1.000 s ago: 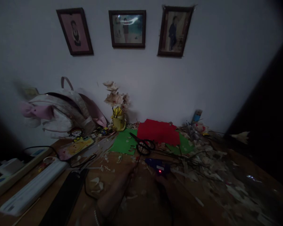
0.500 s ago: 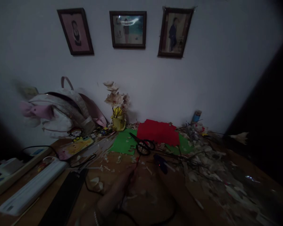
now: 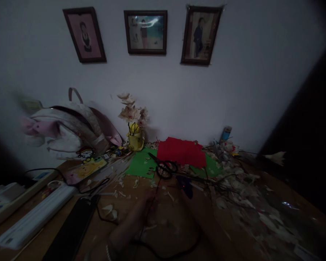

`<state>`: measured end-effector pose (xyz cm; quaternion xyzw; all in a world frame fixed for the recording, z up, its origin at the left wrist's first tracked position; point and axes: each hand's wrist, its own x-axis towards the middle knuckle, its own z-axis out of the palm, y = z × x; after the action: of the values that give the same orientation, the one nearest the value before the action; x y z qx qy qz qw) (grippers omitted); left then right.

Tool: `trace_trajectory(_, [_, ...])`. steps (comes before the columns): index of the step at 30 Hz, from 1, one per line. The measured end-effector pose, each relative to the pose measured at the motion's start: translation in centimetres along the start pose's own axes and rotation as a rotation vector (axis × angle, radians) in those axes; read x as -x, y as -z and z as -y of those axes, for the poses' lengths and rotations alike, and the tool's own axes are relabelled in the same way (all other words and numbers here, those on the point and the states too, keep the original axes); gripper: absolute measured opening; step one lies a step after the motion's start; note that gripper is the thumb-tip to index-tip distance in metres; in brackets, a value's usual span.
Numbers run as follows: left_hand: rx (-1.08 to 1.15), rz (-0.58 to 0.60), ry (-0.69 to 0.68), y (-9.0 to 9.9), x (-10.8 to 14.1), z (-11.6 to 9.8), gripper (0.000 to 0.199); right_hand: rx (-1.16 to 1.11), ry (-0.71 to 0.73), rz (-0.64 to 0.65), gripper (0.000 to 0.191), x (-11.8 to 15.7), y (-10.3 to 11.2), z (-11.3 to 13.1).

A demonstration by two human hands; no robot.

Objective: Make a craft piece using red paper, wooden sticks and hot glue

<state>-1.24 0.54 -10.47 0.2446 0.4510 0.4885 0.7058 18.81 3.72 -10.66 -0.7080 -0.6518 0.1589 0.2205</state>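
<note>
In the dim head view, my left hand (image 3: 148, 203) is closed around a thin dark stem (image 3: 158, 184), which points up toward the scissors. My right hand (image 3: 190, 201) grips a dark blue glue gun (image 3: 185, 184) with a small red light lit on it. A pale glue stick (image 3: 197, 187) sticks out of the gun's back. The gun is a short way to the right of the stem, apart from it. Black-handled scissors (image 3: 165, 169) lie just beyond both hands. Shadow hides most of the fingers.
Green paper (image 3: 139, 165) and red paper (image 3: 180, 151) lie at the back. Pale petal scraps (image 3: 247, 203) heap on the right. A yellow pot (image 3: 136, 141) holds paper-like flowers (image 3: 132, 113). At left are a backpack (image 3: 65, 127), a power strip (image 3: 38, 217) and a black cord (image 3: 163, 253).
My left hand has shifted slightly down and left with the stem. The glue gun stays near the same spot in my right hand. The whole view has moved a little.
</note>
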Motion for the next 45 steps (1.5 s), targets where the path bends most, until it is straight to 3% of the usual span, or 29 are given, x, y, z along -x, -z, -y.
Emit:
trace_trajectory(3, [0.033, -0.021, -0.074, 0.2, -0.1, 0.1, 0.008, -0.04, 0.036, 0.012, 0.046, 0.2, -0.1, -0.4])
trace_trajectory(18, [-0.002, 0.037, -0.059, -0.2, 0.3, 0.2, 0.025, -0.06, 0.106, -0.026, 0.04, 0.1, 0.0, -1.3])
trace_trajectory(23, [-0.025, 0.011, -0.042, -0.1, 0.0, 0.4, 0.026, -0.002, 0.039, -0.018, 0.042, 0.6, 1.4, -0.5])
trace_trajectory(28, [-0.042, 0.045, -0.047, 0.3, -0.4, 0.8, 0.025, 0.104, 0.025, -0.118, 0.037, 1.0, 2.9, -0.2])
trace_trajectory(30, [-0.043, 0.044, -0.038, 0.5, -0.6, 1.0, 0.025, 0.174, 0.11, -0.088, 0.039, 1.2, 2.8, -0.5])
trace_trajectory(34, [-0.03, 0.054, -0.032, 0.9, -1.0, 1.4, 0.022, 0.019, 0.484, 0.169, 0.034, 2.0, 1.5, -0.8])
trace_trajectory(37, [-0.051, 0.086, -0.018, 0.8, -0.8, 1.4, 0.022, -0.093, 0.492, 0.209, 0.028, 2.9, 0.4, -0.1])
trace_trajectory(42, [-0.033, 0.139, -0.01, 0.1, 0.2, 1.0, 0.022, -0.295, 0.427, 0.132, 0.031, 3.5, -0.2, 0.7])
trace_trajectory(45, [-0.017, 0.172, -0.007, 0.1, 0.3, 1.0, 0.021, -0.234, 0.453, 0.036, 0.034, 3.2, 0.0, 0.7])
